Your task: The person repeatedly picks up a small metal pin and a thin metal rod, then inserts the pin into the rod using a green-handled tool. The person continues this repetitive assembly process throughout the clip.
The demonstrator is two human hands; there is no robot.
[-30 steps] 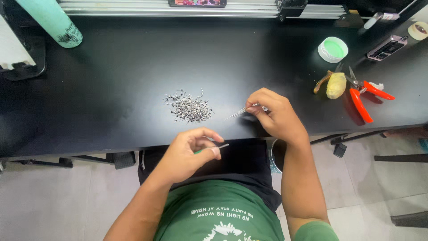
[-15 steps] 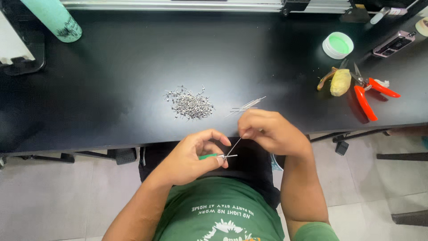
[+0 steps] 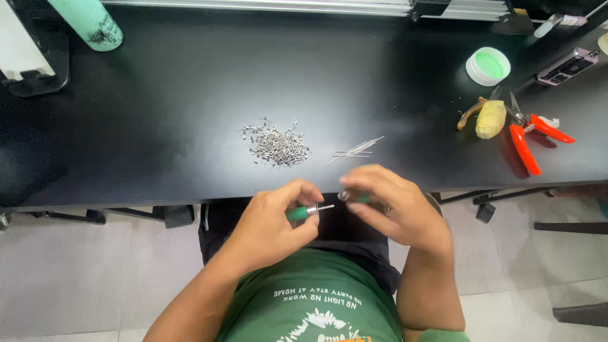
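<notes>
The left hand (image 3: pixel 272 221) is closed around a small green-handled tool with a silver collar and a thin metal tip (image 3: pixel 305 211), held just off the near edge of the black tabletop (image 3: pixel 190 95), over the person's lap. The tip points toward the right hand (image 3: pixel 396 206), which sits just beside it with its fingers curled around a small silvery and green piece (image 3: pixel 352 197); what that piece is cannot be told, since the fingers hide most of it. The two hands are close together but not touching, with the tool's tip lying in the gap between them.

Taking the heap of small grey metal parts (image 3: pixel 275 144) as the landmark: it lies on the tabletop beyond the left hand. Just to its right is a loose bundle of thin silvery wires (image 3: pixel 356 151), straight beyond the right hand. Far to the heap's right lie orange-handled pliers (image 3: pixel 529 136), and just beside them, on the heap's side, a yellow lumpy object (image 3: pixel 491 118) resting against a brown-handled tool (image 3: pixel 468 114). Beyond those, further from the person, stands a round white tub with a green inside (image 3: pixel 488 65). Far to the heap's left and at the back stands a mint-green cylindrical bottle (image 3: pixel 88 22)
</notes>
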